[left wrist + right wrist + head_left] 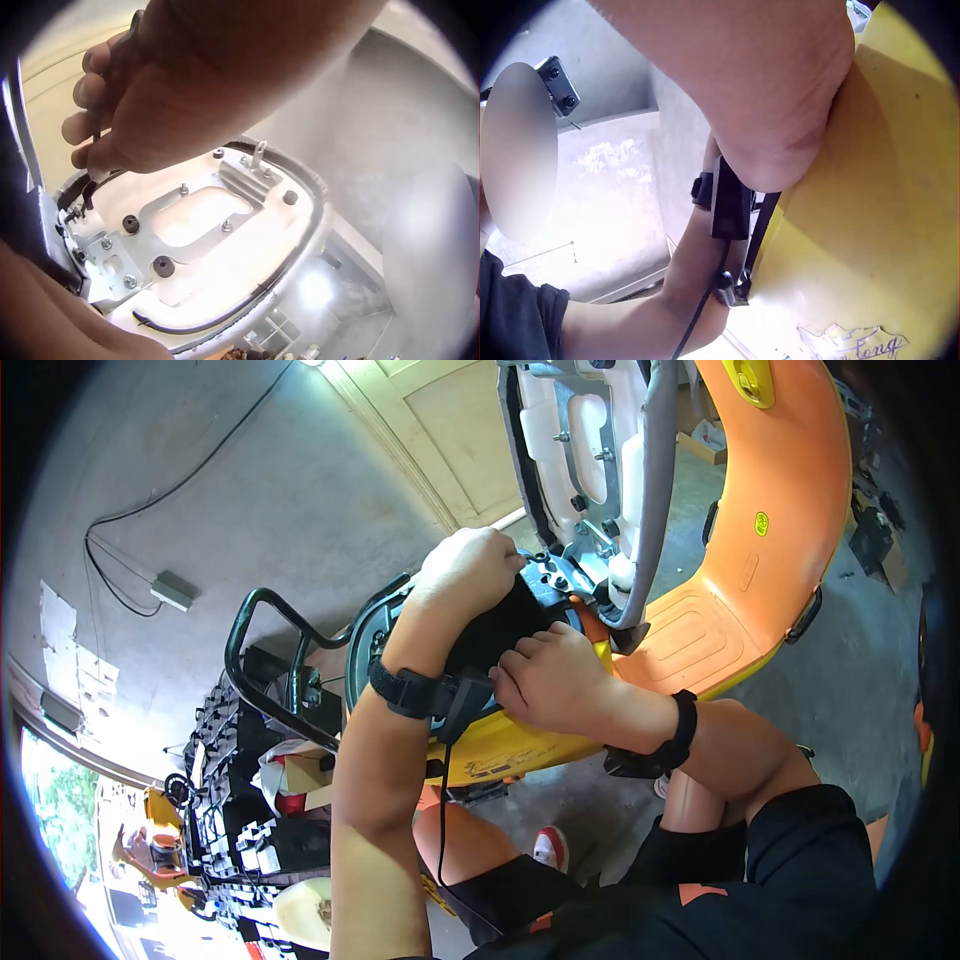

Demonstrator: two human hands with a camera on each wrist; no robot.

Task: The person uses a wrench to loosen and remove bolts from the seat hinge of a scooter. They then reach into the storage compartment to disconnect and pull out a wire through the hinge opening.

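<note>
A yellow and orange scooter [700,630] stands with its seat [585,430] tipped up, showing a white underside with a metal bracket [195,217]. My left hand [470,570] is at the seat hinge, its fingers [90,90] curled round a thin dark rod-like tool [95,146] whose tip sits by the hinge. My right hand [545,675] lies on the yellow body panel [870,247], fingers curled over the rim of the black under-seat box [500,630]. What lies under both hands is hidden.
A black rear rack [265,650] juts out to the left of the scooter. Stacks of black boxes [240,760] fill the floor at lower left. A cable [130,520] runs over the concrete. My knees and a red shoe [548,848] are below the scooter.
</note>
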